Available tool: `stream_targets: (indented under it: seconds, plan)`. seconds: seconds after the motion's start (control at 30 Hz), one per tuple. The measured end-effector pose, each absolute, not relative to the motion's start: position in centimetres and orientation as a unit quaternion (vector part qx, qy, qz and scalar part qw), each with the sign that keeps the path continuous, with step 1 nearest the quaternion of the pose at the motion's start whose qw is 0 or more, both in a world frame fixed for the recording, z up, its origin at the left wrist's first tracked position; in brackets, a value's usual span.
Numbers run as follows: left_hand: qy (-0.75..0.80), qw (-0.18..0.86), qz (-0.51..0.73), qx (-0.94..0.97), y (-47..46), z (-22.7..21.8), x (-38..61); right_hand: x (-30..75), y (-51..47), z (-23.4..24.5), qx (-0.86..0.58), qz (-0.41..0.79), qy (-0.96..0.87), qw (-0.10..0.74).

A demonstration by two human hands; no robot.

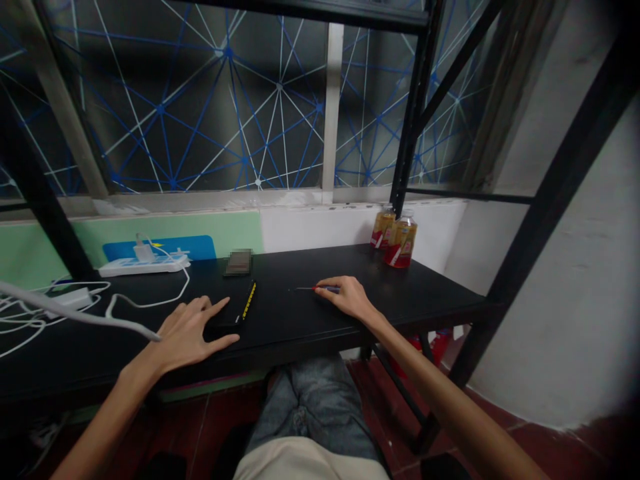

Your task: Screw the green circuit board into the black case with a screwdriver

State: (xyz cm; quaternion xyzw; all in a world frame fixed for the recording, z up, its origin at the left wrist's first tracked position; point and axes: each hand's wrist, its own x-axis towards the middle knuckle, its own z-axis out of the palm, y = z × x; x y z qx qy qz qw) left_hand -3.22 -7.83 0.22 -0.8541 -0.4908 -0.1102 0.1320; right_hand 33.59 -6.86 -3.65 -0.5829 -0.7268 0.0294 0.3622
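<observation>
My right hand (pixel 345 297) rests on the black desk with its fingers closed round a small screwdriver (pixel 330 289). The screwdriver has a red and dark handle, and its thin shaft points left, lying low over the desktop. Just beyond its tip is a tiny speck (pixel 289 290), too small to name. To the left, my left hand (pixel 187 333) lies with thumb and index finger spread at a flat black case (pixel 225 317). A yellow row of small pieces (pixel 249 300) runs along the right edge of that case. Whether the fingers press on the case cannot be made out.
A blurred dark rectangular item (pixel 239 262) lies behind the case. At the left are a white power strip (pixel 145 265) and tangled white cables (pixel 75 303), one crossing before my left wrist. Two bottles (pixel 401 241) stand at the back right. Black metal posts (pixel 407 133) frame the desk.
</observation>
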Motion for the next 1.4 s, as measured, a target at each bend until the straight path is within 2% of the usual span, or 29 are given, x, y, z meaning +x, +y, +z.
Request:
stream_targets:
  seconds: [0.13,0.37,0.6,0.73,0.97,1.4]
  plan:
    - [-0.509,0.143,-0.119,-0.841,-7.5,-0.6,-2.9,33.7,-7.0,-3.7,-0.576,0.039,-0.725,0.375]
    - [-0.505,0.234,-0.178,-0.812,-7.6,-1.6,1.1,33.8,-7.4,-3.5,-0.526,0.113,-0.716,0.445]
    - [-0.486,0.159,-0.215,-0.832,-8.1,-1.8,4.6,32.3,-8.4,-4.2,-0.466,0.200,-0.689,0.517]
    - [-0.470,0.108,-0.277,-0.831,-8.4,-1.6,5.5,31.5,-9.0,-4.4,-0.445,0.217,-0.678,0.544]
    - [-0.464,0.068,-0.343,-0.814,-8.8,-1.3,7.1,31.1,-9.6,-3.7,-0.418,0.175,-0.710,0.539]
    - [-0.443,0.039,-0.362,-0.819,-8.6,-1.4,7.0,30.9,-10.3,-3.2,-0.392,0.134,-0.758,0.504]
